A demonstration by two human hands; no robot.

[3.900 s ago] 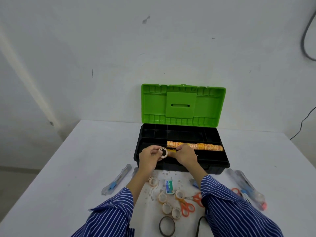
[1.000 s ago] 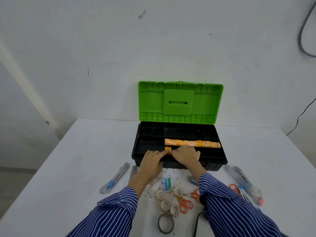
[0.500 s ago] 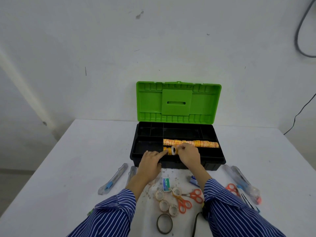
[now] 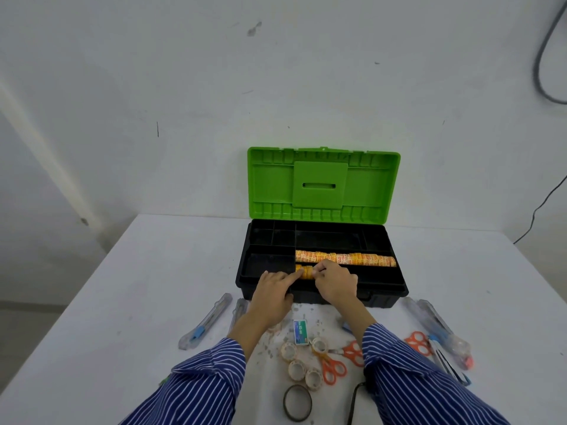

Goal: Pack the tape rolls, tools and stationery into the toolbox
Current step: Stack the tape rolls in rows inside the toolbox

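Orange tape rolls (image 4: 304, 272) in the toolbox (image 4: 322, 289): my right hand (image 4: 336, 282) fingers pinch them, my left hand (image 4: 273, 294) forefinger, extended, presses their end.

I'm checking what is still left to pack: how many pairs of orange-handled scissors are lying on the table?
3. One pair lies beside the small tape rolls, one pokes out by the right sleeve, and one lies right of that sleeve. The sleeves could hide more.

I saw soft, even, fairly bright light with faint shadows, no glare; wide-angle bending curved the edges, and detail looked slightly soft.
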